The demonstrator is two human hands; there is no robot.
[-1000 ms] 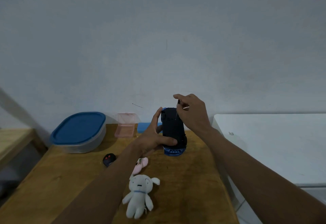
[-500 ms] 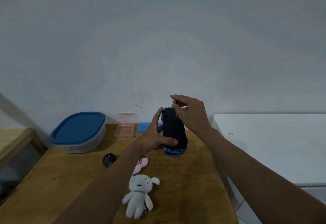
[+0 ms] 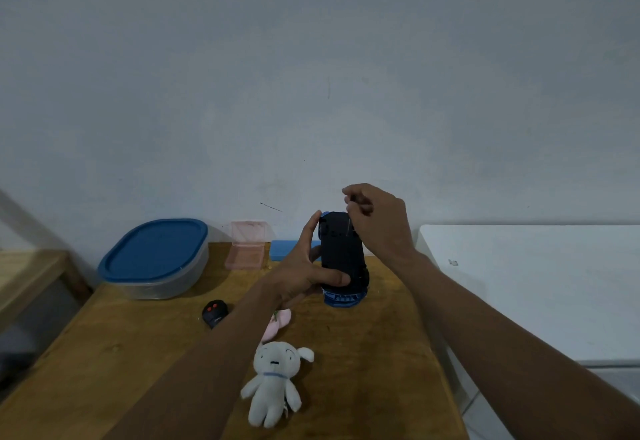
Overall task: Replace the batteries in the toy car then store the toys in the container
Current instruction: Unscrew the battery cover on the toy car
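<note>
Toy car [image 3: 341, 256] stands on end, underside out; left hand [image 3: 304, 273] grasps its lower body, thumb across. Right hand [image 3: 377, 221] pinches a small screwdriver [image 3: 348, 228] at the car's top end.

The toy car [image 3: 341, 256] stands on end at the centre of the frame, on the table [image 3: 381, 353]. The left hand [image 3: 298, 273] grips its left side. The right hand [image 3: 377, 221] pinches a tool [image 3: 348, 228] at its top. Leftward along the wall sit a box [image 3: 285, 249], a case [image 3: 247, 245] and the container [image 3: 156, 259]. A remote [image 3: 214, 313] lies below the case, and a stuffed animal [image 3: 273, 380] lies below the car.
</note>
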